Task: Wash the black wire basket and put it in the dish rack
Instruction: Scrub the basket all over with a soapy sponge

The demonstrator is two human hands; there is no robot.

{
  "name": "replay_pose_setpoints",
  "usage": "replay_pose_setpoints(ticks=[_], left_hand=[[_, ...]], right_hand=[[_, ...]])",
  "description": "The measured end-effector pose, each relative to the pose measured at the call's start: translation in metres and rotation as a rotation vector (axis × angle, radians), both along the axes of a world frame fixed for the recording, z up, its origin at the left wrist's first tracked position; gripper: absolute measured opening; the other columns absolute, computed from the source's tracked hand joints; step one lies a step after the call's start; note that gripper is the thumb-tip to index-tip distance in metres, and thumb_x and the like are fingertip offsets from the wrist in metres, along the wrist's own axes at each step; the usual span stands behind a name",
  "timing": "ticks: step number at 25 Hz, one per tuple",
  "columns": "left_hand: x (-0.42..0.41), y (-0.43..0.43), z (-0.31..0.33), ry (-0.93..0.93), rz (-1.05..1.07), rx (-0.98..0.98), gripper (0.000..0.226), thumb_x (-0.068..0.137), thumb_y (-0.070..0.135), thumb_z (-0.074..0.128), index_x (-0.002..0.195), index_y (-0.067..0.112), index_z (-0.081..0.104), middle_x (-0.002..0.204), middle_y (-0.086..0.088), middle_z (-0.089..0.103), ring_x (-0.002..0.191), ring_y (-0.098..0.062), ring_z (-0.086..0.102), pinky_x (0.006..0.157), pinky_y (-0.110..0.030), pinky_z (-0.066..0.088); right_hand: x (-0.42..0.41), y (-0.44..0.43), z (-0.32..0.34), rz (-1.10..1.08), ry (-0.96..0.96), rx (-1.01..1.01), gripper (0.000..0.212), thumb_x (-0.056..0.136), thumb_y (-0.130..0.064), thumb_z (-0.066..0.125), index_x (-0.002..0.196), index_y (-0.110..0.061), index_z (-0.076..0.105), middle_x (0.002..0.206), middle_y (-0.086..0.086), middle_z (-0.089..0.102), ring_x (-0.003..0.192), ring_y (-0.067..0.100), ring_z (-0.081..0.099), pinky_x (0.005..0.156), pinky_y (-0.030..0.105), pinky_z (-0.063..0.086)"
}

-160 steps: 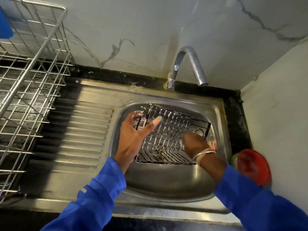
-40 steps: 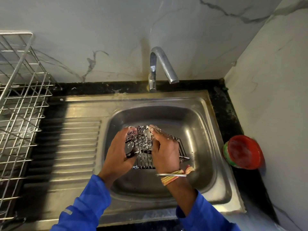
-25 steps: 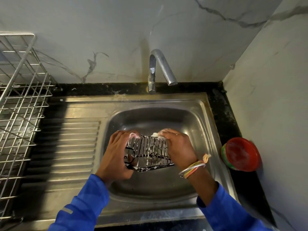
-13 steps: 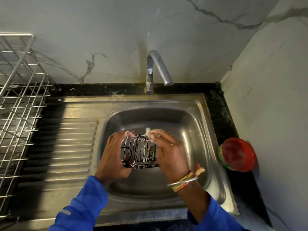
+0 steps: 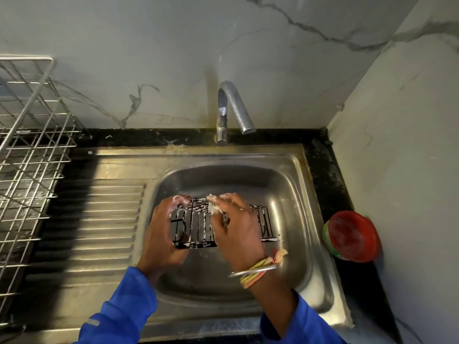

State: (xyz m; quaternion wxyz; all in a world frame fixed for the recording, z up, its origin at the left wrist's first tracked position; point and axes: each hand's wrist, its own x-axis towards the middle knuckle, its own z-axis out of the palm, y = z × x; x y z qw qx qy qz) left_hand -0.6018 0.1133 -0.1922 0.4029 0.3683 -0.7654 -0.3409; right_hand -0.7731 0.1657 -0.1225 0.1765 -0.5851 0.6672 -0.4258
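The black wire basket (image 5: 196,225), wet with white suds, is held above the steel sink bowl (image 5: 293,194). My left hand (image 5: 162,232) grips its left end, fingers curled over the top edge. My right hand (image 5: 236,229) lies over the basket's middle, sudsy fingers bent down onto the wires; I cannot see whether it holds a scrubber. The basket's right end sticks out past my right hand. The silver wire dish rack (image 5: 29,157) stands at the far left on the counter.
A steel tap (image 5: 229,112) stands behind the bowl, with no water running. The ribbed drainboard (image 5: 99,219) lies between the sink and the rack. A red-lidded round container (image 5: 352,235) sits on the black counter by the right wall.
Over the last second my hands turned the basket in the sink, and my right hand slid back and forth along its wires. More of the basket's right end shows now than half a second ago.
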Motion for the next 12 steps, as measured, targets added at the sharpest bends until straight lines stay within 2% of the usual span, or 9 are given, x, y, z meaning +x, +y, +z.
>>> replay_pose_setpoints(ticks=[2,4,7,8,10,11,12], left_hand=[[0.0,0.001,0.0,-0.008,-0.008,-0.016,0.067,0.069,0.027,0.07,0.132,0.019,0.048,0.128,-0.005,0.058,0.119,-0.034,0.059,0.096,-0.062,0.049],[0.003,0.001,0.003,-0.017,-0.014,-0.061,0.068,0.071,0.026,0.069,0.135,0.024,0.046,0.131,-0.002,0.057,0.121,-0.032,0.058,0.099,-0.06,0.049],[0.007,0.001,0.011,0.05,-0.009,-0.088,0.071,0.074,0.024,0.066,0.14,0.037,0.041,0.134,0.017,0.051,0.122,-0.015,0.057,0.104,-0.038,0.049],[0.009,0.002,0.011,0.053,-0.014,-0.092,0.071,0.074,0.024,0.066,0.14,0.037,0.041,0.133,0.019,0.051,0.12,-0.013,0.057,0.101,-0.036,0.05],[0.007,0.002,0.012,0.058,-0.033,-0.07,0.071,0.073,0.025,0.066,0.139,0.035,0.042,0.132,0.014,0.052,0.118,-0.02,0.058,0.099,-0.044,0.051],[0.006,0.001,0.011,0.056,-0.034,-0.064,0.069,0.074,0.025,0.065,0.139,0.031,0.044,0.133,0.015,0.052,0.12,-0.02,0.057,0.1,-0.044,0.05],[0.006,0.001,0.011,0.047,-0.026,-0.072,0.065,0.075,0.024,0.062,0.138,0.02,0.046,0.135,0.019,0.05,0.122,-0.014,0.055,0.102,-0.038,0.049]], right_hand=[[-0.009,0.001,-0.013,0.015,0.025,0.014,0.03,0.088,-0.016,0.052,0.108,-0.01,0.072,0.1,0.002,0.062,0.086,0.012,0.061,0.081,0.021,0.051],[-0.036,0.001,-0.034,-0.071,0.047,0.056,0.022,0.085,-0.006,0.061,0.102,-0.008,0.074,0.096,0.005,0.063,0.081,0.015,0.062,0.079,0.028,0.053],[-0.075,0.002,-0.058,-0.205,0.135,0.286,0.017,0.088,-0.003,0.061,0.098,-0.004,0.075,0.094,0.011,0.063,0.081,0.021,0.062,0.079,0.035,0.053],[-0.076,-0.001,-0.057,-0.219,0.13,0.336,0.017,0.089,-0.005,0.06,0.098,-0.003,0.074,0.094,0.012,0.063,0.082,0.023,0.062,0.081,0.035,0.052],[-0.06,-0.011,-0.048,-0.151,0.083,0.249,0.016,0.086,-0.004,0.061,0.094,-0.002,0.075,0.09,0.012,0.063,0.079,0.021,0.061,0.079,0.031,0.051],[-0.048,-0.012,-0.043,-0.079,0.079,0.192,0.017,0.084,-0.003,0.061,0.094,-0.003,0.075,0.089,0.01,0.063,0.076,0.019,0.06,0.077,0.025,0.049],[-0.038,-0.01,-0.036,-0.014,0.092,0.159,0.017,0.083,-0.003,0.062,0.094,-0.005,0.075,0.09,0.007,0.062,0.075,0.016,0.058,0.073,0.02,0.047]])
